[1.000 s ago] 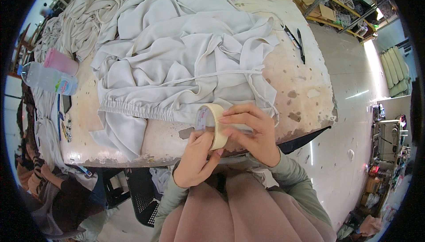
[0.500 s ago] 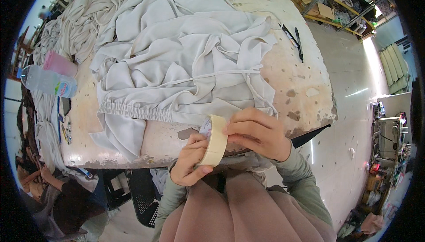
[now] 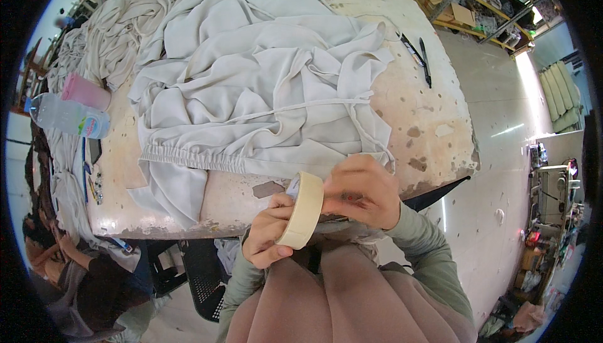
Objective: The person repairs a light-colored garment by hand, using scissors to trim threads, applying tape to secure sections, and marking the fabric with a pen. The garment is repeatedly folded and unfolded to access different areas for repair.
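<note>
My left hand grips a roll of cream masking tape, its fingers inside the ring and thumb by the lower edge. The roll stands on edge, tilted, just off the table's near side. Against its outer face is my right hand, fingers curled in and a dark reddish patch on the hand. Whatever its fingertips pinch is hidden. Beyond both hands lies a light grey garment with a gathered elastic waistband and a thin tie across it.
Two black pens lie at the table's right. A clear plastic bottle and a pink container are on the left. More grey fabric heaps at the far left. Another person sits lower left. Shelving stands far right.
My right hand has turned and its fingers have curled inward against the roll. The masking tape roll has shifted slightly toward me, with my left hand still around it.
</note>
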A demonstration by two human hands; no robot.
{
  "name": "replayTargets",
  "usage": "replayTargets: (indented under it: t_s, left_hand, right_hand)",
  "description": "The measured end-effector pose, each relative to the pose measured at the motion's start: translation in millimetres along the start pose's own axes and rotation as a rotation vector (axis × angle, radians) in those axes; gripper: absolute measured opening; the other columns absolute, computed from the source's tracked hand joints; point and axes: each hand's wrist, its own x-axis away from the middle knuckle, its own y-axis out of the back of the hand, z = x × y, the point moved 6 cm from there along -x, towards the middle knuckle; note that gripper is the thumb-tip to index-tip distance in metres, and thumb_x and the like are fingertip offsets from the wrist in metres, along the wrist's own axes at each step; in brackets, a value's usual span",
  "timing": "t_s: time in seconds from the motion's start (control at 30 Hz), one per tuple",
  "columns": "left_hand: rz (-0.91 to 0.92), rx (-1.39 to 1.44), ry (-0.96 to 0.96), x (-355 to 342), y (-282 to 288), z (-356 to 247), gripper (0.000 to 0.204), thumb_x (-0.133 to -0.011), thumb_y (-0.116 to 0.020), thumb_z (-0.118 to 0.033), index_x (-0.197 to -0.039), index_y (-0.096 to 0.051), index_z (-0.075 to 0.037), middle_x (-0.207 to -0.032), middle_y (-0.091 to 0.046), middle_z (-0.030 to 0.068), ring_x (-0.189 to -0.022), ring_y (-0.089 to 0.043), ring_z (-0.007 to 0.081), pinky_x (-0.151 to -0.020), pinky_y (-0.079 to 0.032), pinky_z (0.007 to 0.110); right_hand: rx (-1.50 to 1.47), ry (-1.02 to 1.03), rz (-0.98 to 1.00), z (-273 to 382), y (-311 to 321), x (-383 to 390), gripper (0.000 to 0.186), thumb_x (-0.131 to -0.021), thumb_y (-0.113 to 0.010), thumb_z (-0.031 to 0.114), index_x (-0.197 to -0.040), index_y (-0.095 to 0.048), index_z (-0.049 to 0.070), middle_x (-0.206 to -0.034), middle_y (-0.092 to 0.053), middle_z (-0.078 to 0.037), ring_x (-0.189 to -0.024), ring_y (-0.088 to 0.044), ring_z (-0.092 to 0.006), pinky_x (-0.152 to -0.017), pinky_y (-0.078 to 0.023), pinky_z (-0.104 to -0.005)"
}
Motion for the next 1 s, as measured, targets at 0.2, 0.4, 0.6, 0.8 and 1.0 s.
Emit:
replayTargets:
  t_s: [0.2,0.4,0.6,0.8,1.0]
  left_hand:
    - [-0.033,0.079,0.054,-3,-1,1,0.033,-0.082,-0.057,-0.03,-0.068,-0.055,-0.001,-0.078,-0.062,0.0178,-0.072,-0.057,0.0332,-0.08,-0.033,0.041]
    - [-0.008,-0.003,-0.021,-8,3,-4,0.033,-0.081,-0.059,-0.029,-0.066,-0.053,0.0,-0.071,-0.058,0.0152,-0.062,-0.053,0.0306,-0.078,-0.033,0.04]
    - [-0.003,-0.062,0.03,-12,6,-4,0.029,-0.08,-0.059,-0.025,-0.068,-0.052,0.0,-0.066,-0.053,0.0125,-0.058,-0.049,0.0287,-0.075,-0.032,0.039]
    - [0.138,-0.255,0.08,-16,10,-11,0.024,-0.08,-0.061,-0.021,-0.069,-0.05,-0.003,-0.061,-0.046,0.0086,-0.056,-0.045,0.0274,-0.072,-0.031,0.038]
    - [0.166,-0.496,0.079,-23,16,-17,0.021,-0.08,-0.063,-0.019,-0.071,-0.051,-0.004,-0.062,-0.045,0.007,-0.058,-0.045,0.0254,-0.072,-0.031,0.037]
  right_hand:
    - [0.18,0.27,0.041,16,7,-3,0.027,-0.066,-0.078,0.002,-0.091,-0.068,0.003,-0.093,-0.06,-0.009,-0.08,-0.062,-0.0219,-0.067,-0.051,-0.0307]
    - [-0.004,0.152,0.08,11,6,-5,0.03,-0.076,-0.063,0.002,-0.106,-0.063,-0.001,-0.102,-0.059,-0.013,-0.089,-0.061,-0.0272,-0.076,-0.05,-0.0336]
    - [0.23,0.238,0.24,13,5,-1,0.037,-0.073,-0.064,0.006,-0.109,-0.06,-0.003,-0.108,-0.056,-0.014,-0.089,-0.06,-0.0276,-0.076,-0.051,-0.0328]
    - [0.332,0.272,0.311,14,-1,1,0.042,-0.072,-0.063,0.006,-0.111,-0.055,-0.005,-0.107,-0.054,-0.015,-0.093,-0.057,-0.0281,-0.079,-0.049,-0.0325]
    - [-0.275,0.021,0.346,10,-10,9,0.033,-0.08,-0.065,0.001,-0.111,-0.052,-0.002,-0.104,-0.053,-0.014,-0.09,-0.056,-0.0274,-0.083,-0.046,-0.0356]
